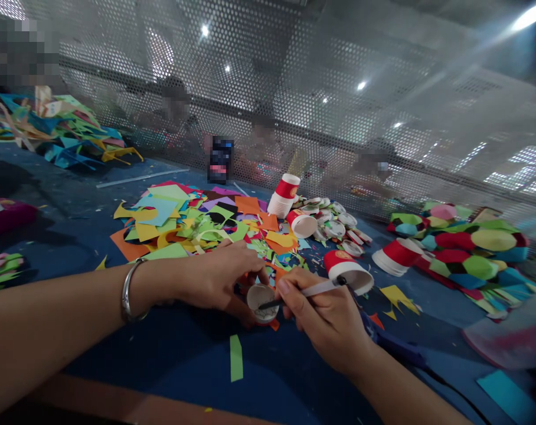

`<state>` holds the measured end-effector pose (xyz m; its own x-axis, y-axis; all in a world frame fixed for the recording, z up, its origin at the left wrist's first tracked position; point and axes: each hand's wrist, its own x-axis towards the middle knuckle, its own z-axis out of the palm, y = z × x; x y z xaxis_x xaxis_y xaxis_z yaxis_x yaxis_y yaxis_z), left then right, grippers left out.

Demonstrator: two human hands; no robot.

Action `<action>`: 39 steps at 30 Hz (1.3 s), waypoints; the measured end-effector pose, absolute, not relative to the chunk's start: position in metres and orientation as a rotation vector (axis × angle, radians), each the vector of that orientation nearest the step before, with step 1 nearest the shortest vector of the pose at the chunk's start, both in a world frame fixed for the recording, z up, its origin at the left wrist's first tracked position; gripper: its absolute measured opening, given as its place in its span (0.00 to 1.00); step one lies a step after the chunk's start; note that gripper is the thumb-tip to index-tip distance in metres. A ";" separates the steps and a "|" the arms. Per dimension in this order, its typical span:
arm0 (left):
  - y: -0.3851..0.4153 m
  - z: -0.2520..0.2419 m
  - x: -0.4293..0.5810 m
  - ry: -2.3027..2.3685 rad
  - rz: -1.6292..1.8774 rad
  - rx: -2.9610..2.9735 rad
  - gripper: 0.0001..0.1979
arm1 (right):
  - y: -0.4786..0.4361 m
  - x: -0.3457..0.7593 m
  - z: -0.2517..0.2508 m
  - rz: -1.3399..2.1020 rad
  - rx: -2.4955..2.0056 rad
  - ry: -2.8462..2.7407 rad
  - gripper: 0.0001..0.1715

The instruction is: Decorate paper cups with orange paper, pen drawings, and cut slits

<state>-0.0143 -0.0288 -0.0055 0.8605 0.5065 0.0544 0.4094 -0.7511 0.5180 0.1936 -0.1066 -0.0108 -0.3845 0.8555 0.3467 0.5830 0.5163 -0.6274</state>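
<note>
Near the front of the blue table, my left hand (224, 274), with a silver bangle on the wrist, curls its fingers around a small paper cup (262, 313). The cup tilts its white opening towards me, and thin dark lines mark its inside. My right hand (323, 321) grips a pen (319, 288) with a pale barrel. The pen's dark tip reaches inside the cup. A heap of coloured paper scraps (183, 218) lies just beyond my hands. A red and white paper cup (350, 271) rests on its side beyond my right hand.
Stacked cups (283, 198) stand beside a pile of round cut cup pieces (332, 218). A blue corded tool (398, 345) lies by my right forearm. Coloured paper shapes (467, 248) fill the right side. A phone (220, 159) leans on a perforated panel (250, 77).
</note>
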 end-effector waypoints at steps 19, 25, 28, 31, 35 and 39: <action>-0.025 -0.005 -0.018 0.587 0.246 2.590 0.19 | -0.106 0.191 -0.013 0.602 -1.104 -2.111 0.16; -0.023 -0.006 -0.018 0.591 0.240 2.586 0.22 | -0.107 0.192 -0.015 0.641 -1.120 -2.111 0.16; -0.023 -0.006 -0.018 0.597 0.233 2.584 0.22 | -0.107 0.191 -0.014 0.638 -1.108 -2.094 0.16; -0.024 -0.005 -0.018 0.601 0.246 2.567 0.22 | -0.108 0.191 -0.013 0.609 -1.103 -2.075 0.16; -0.023 -0.006 -0.018 0.592 0.267 2.566 0.21 | -0.107 0.191 -0.013 0.597 -1.100 -2.084 0.16; -0.022 -0.007 -0.018 0.583 0.261 2.569 0.21 | -0.105 0.191 -0.014 0.594 -1.089 -2.100 0.16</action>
